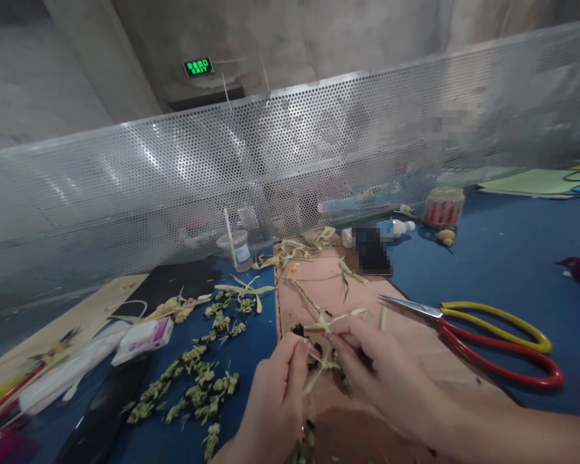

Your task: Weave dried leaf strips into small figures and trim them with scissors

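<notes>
Head camera — forward and down, close over left hand (276, 394) and right hand (384, 374), facing perforated screen (174, 174).

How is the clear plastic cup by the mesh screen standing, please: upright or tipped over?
Upright: the cup stands on its base, mouth up, with a straw leaning out of it.

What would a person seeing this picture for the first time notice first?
Most likely the two hands at the bottom centre: the left hand and right hand pinch pale leaf strips over a pinkish board. Next, the scissors with red and yellow handles lie on the blue table to the right, and green plant pieces are scattered to the left.
</notes>
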`<state>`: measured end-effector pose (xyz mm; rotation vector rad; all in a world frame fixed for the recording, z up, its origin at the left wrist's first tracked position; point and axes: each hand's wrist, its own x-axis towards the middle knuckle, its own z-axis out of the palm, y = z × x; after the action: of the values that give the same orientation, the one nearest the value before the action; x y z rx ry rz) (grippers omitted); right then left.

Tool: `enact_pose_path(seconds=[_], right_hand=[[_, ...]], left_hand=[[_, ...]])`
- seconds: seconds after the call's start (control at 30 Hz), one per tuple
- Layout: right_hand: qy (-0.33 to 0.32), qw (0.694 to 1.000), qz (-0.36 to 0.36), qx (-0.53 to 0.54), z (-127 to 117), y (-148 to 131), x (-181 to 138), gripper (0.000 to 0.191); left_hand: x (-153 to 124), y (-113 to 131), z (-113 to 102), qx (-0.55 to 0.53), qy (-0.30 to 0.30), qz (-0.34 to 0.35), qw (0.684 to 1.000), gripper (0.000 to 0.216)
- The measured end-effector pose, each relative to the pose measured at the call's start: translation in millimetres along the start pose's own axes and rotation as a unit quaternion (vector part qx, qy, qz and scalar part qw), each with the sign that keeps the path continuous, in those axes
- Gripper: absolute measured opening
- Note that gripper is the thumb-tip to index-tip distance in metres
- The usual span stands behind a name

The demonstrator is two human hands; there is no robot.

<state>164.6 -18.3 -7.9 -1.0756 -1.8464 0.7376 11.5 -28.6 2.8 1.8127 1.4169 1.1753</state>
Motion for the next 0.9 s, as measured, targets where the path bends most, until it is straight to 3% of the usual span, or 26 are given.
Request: enact_pose_path(seconds=[0.23,0.47,0.7,0.9], right_hand=[[0.011,1.0,-0.005,0.025,0.5,1.5,-1.8,0.011],[-0.016,0.999,0.0,0.035,0.8,5.5,-2.7,0.012],[-0.016,1.0,0.001,0.019,2.0,2.6,-1.9,0.012],[-0.001,0.999,-0.031,-0.03,-0.7,1.6,-2.8,0.009]], left_hand=[[3.2,0.2,-0.4,-0.023,0.029,0.005,0.999,0.034],[-6.3,-0.6,-2.1,0.01,-0.061,-0.009,0.998,0.035],[-6.8,-0.6,-7.1,0.083,-0.059,0.117,0.988,0.032],[-6.3,-1.6,-5.1,0.094,-0.024,0.102,0.99,0.03]])
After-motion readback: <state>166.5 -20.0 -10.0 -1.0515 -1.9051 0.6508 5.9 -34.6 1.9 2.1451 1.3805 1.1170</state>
